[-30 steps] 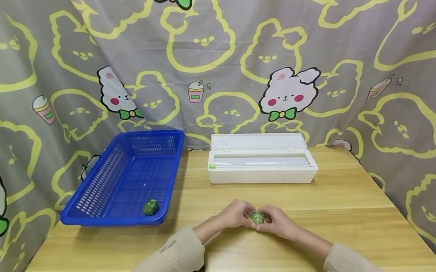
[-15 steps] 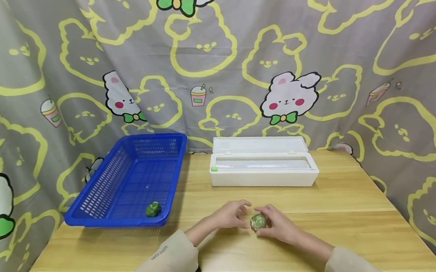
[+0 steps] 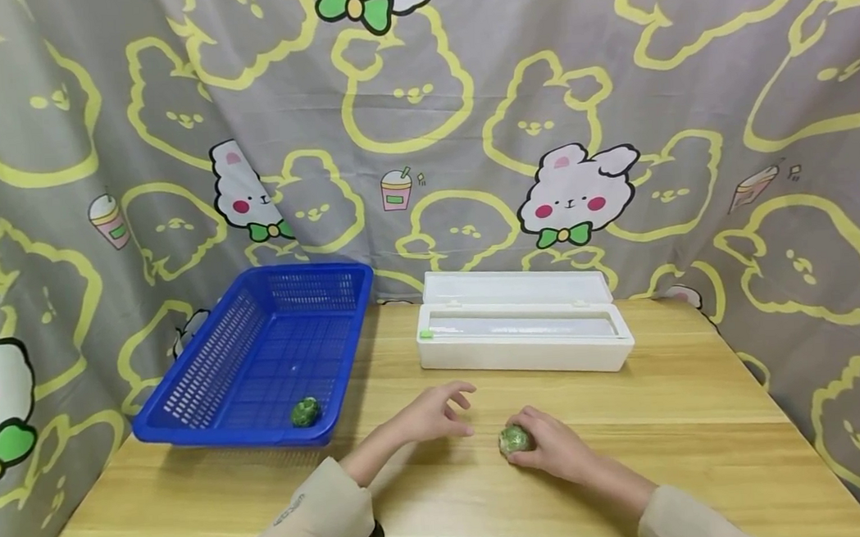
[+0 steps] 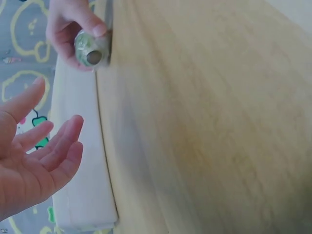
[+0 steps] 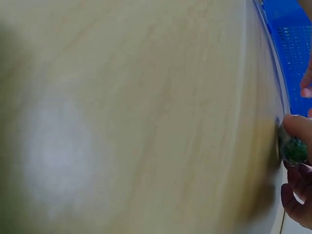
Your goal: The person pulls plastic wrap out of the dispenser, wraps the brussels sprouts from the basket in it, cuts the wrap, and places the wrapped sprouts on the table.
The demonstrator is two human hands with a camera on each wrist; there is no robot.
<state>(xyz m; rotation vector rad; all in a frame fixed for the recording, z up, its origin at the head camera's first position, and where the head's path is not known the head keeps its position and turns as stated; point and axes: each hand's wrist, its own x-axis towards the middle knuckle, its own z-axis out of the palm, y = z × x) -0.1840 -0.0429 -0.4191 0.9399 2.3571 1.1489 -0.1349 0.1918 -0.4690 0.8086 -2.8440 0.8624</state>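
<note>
Fingers and thumb of my right hand [image 3: 555, 448] grip a small round green vegetable [image 3: 514, 440] wrapped in shiny clear film, low over the wooden table. In the left wrist view, a brownish round end of the vegetable [image 4: 90, 52] faces the camera. To its left, my left hand [image 3: 433, 414] is held apart from it, fingers spread and loosely bent, with nothing in them. A similar green vegetable [image 3: 306, 412] lies in the near right corner of the blue plastic basket [image 3: 258, 431].
Behind the hands stands a long white cling film dispenser [image 3: 524, 355], its lid [image 3: 516, 286] raised and a green slider [image 3: 426, 334] at its left end. The blue basket occupies the table's left side. A patterned grey curtain [image 3: 315, 86] hangs behind the table.
My left hand has let go of the wrapped vegetable and drawn away to the left. My right hand keeps hold of it, nearly in place. The view has shifted slightly.
</note>
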